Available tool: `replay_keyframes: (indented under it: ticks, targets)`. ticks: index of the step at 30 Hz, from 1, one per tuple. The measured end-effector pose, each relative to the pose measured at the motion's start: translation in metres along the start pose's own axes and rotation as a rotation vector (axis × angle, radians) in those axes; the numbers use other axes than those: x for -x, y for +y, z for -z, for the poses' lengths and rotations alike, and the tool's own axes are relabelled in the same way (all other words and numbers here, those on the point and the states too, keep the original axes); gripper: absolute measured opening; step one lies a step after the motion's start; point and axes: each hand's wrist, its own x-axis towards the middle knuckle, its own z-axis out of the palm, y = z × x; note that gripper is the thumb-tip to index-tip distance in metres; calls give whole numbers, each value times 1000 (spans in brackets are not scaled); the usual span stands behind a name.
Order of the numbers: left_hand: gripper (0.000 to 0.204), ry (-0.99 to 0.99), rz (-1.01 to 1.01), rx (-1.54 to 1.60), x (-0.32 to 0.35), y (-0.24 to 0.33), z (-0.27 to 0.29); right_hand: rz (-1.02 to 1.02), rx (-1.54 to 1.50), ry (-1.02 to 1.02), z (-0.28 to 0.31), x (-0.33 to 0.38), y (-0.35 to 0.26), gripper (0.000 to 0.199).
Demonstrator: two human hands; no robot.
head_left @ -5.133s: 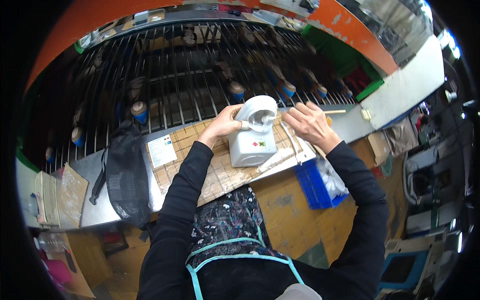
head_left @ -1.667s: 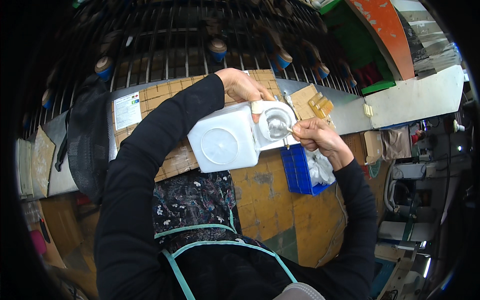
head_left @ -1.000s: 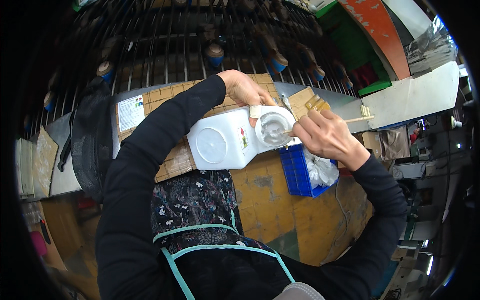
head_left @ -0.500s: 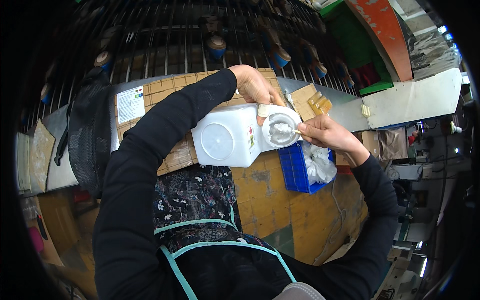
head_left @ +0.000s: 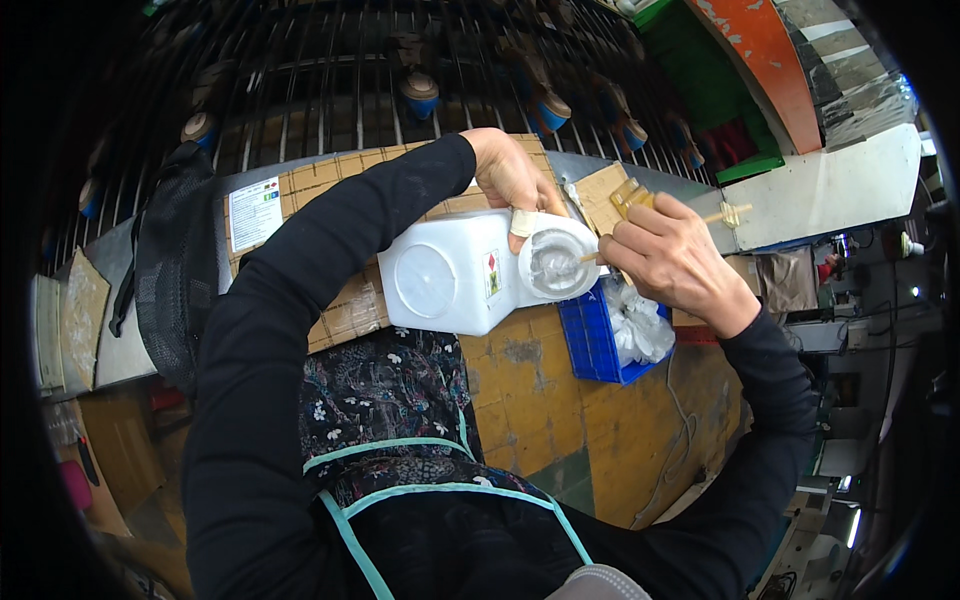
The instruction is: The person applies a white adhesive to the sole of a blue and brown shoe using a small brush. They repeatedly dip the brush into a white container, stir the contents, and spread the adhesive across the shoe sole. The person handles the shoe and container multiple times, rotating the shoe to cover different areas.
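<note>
A white plastic jar (head_left: pixel 445 270) lies tilted on its side, its wide round mouth turned up to the right. White paste (head_left: pixel 553 266) coats the inside of the mouth. Curled over the jar's neck, my left hand (head_left: pixel 512 178) grips it from the far side; pale tape wraps one finger. My right hand (head_left: pixel 675 250) is closed around a thin wooden stick (head_left: pixel 711 217). The stick's near end reaches into the mouth at the paste, and its other end sticks out to the right past my knuckles. My palm hides its middle.
Flat cardboard (head_left: pixel 335 195) lies on the bench under my left arm. Below my right hand sits a blue basket (head_left: pixel 592 340) holding white crumpled material. A black mesh bag (head_left: pixel 178 270) rests at the left. Beyond the bench, shoes (head_left: pixel 420 92) stand on a metal-bar rack.
My right hand has turned over and shifted slightly right, so its back now shows and the stick's far end is visible. Paste inside the mouth looks more spread. The jar moved slightly left.
</note>
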Motion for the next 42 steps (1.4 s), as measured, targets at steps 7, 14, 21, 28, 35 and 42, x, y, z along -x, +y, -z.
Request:
replay_keyframes:
  ticks: [7, 14, 21, 28, 35, 42]
  targets:
    - [82, -76, 47, -23, -15, 1, 2, -320, -630, -314, -15, 6, 18, 26]
    - [80, 8, -4, -105, -16, 0, 2, -523, -1116, -672, -26, 3, 41, 25]
    - [83, -115, 64, -51, -16, 6, 2, -83, -342, -78, 5, -3, 23, 13]
    - [82, -108, 54, -94, -11, 10, -3, -39, -77, -182, 12, -6, 6, 9]
    - [77, -185, 44, -196, -20, 18, -13, -315, -658, -563, 19, -17, 19, 19]
    - [73, -273, 48, -210, -22, 25, -21, -63, -470, -244, 28, -15, 3, 13]
